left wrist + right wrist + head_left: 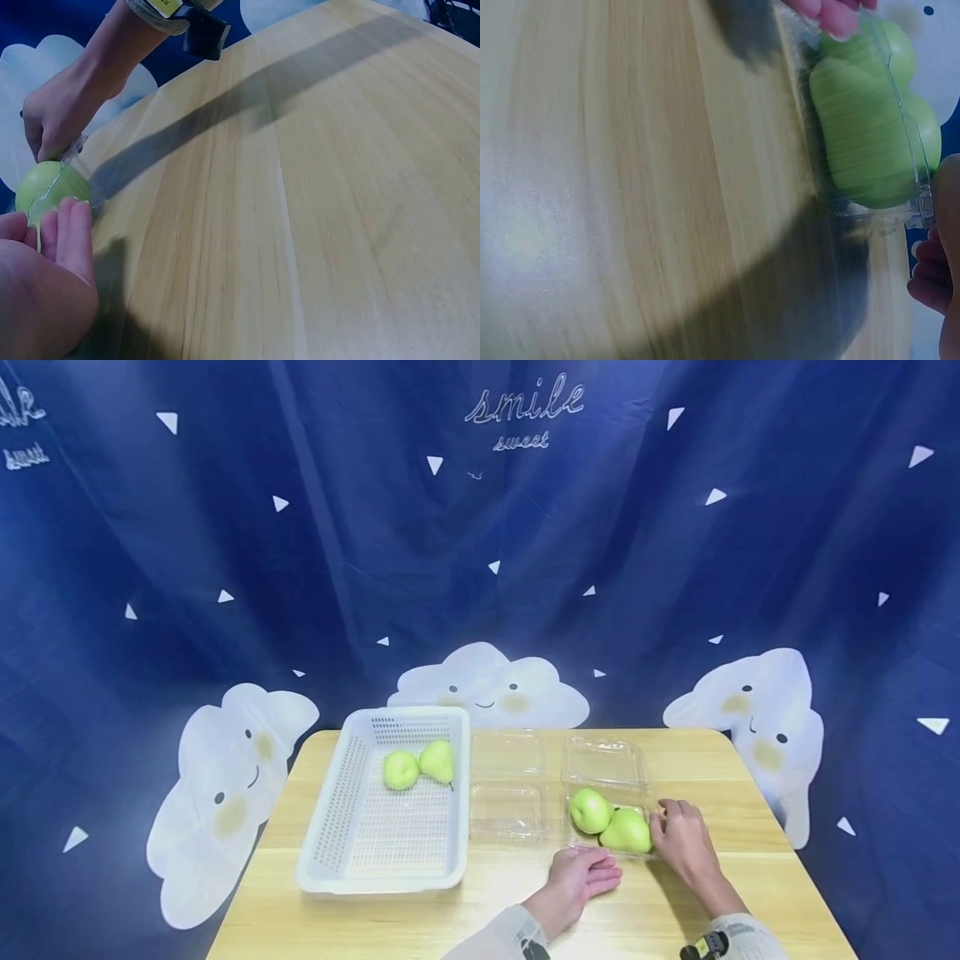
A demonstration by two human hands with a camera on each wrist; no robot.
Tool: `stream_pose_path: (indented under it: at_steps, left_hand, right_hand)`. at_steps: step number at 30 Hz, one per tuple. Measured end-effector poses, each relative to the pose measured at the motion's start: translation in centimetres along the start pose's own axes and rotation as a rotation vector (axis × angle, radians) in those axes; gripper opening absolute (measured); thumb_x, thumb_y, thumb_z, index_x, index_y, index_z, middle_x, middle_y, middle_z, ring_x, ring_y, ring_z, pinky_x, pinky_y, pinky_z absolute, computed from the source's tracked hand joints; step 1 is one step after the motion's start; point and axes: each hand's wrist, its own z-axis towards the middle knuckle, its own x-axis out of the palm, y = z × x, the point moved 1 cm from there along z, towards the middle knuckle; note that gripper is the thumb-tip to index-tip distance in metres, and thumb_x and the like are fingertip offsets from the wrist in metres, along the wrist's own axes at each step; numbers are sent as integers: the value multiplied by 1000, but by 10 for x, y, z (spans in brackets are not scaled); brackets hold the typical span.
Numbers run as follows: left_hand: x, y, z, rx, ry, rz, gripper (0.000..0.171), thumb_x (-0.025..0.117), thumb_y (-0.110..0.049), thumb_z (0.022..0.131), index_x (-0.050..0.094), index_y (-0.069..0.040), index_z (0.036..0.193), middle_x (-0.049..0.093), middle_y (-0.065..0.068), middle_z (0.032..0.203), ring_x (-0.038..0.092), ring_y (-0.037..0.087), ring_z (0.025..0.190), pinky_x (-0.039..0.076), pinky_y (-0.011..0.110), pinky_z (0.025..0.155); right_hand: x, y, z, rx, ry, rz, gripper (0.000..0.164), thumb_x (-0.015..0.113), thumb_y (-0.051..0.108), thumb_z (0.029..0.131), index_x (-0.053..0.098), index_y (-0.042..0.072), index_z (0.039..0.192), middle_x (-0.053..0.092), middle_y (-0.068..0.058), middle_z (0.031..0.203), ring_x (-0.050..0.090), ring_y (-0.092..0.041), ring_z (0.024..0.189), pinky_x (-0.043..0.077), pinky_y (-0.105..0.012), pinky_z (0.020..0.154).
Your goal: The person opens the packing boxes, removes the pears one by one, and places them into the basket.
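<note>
A clear plastic clamshell box point(576, 841) with its lid point(604, 762) folded back lies on the right half of the table. It holds a round green fruit point(591, 811) and a green pear point(626, 831). My right hand point(686, 841) is at the box's right side, its bent fingers and thumb gripping the edge, also visible in the left wrist view. At the front edge of the box is my left hand point(576, 883), palm turned up and fingers fairly straight. In the right wrist view, left fingertips point(838, 19) touch the clear wall beside the green fruit point(855, 131).
To the left stands a white plastic basket point(315, 860) with a round green fruit point(401, 770) and a pear point(437, 761). Another open clear box point(508, 810) lies between basket and hands. A blue curtain point(480, 527) hangs behind the wooden table point(360, 927).
</note>
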Motion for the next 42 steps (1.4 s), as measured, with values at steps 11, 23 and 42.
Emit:
stream_pose_path:
  at_steps: [11,23,42]
  left_hand:
    - [-5,-5,3,-6,-13,151,16,71,-14,93,72,0,102,77,19,101,76,21,85,67,38,87]
    - [-9,-11,1,-12,26,219,23,68,-17,96,69,3,108,78,17,99,74,15,76,67,36,81]
    - [-15,-28,-17,-53,139,577,38,53,-33,106,71,-2,91,74,8,76,66,11,57,65,29,57]
  right_hand:
    - [-4,-1,7,-172,50,-223,29,73,16,87,63,-11,89,64,-24,82,61,-40,80,58,-54,77]
    - [-3,1,15,-329,22,-389,30,74,19,82,58,-4,76,57,-15,70,54,-33,68,52,-47,65]
    - [-2,4,16,-251,124,-379,26,70,19,88,55,0,77,54,-13,71,54,-32,70,53,-49,67]
